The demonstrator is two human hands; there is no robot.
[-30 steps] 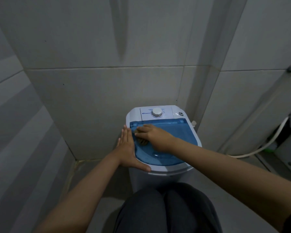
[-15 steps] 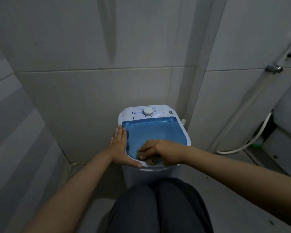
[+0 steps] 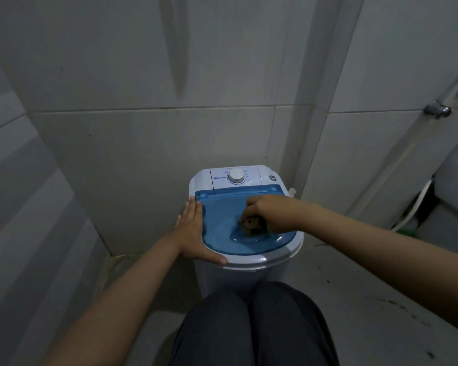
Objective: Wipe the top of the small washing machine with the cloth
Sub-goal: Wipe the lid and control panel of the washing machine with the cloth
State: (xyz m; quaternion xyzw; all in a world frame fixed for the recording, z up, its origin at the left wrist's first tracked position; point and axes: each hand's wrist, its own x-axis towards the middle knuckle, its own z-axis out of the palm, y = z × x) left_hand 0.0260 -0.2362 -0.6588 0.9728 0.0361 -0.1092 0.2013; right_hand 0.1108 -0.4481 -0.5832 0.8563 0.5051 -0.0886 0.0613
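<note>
I have one wide-angle view only, worn on the person's head. It looks forward and steeply down into a tiled corner, close over the washing machine (image 3: pixel 245 207), with both forearms and the knees (image 3: pixel 251 320) filling the lower frame.

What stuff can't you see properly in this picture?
1. Cloth, head view: mostly covered by the right hand, so its full shape is hidden.
2. Labels around the dial on the washing machine: too small to read.
3. Machine's base: hidden behind the person's knees.
4. White hose: its far end is hidden.
</note>
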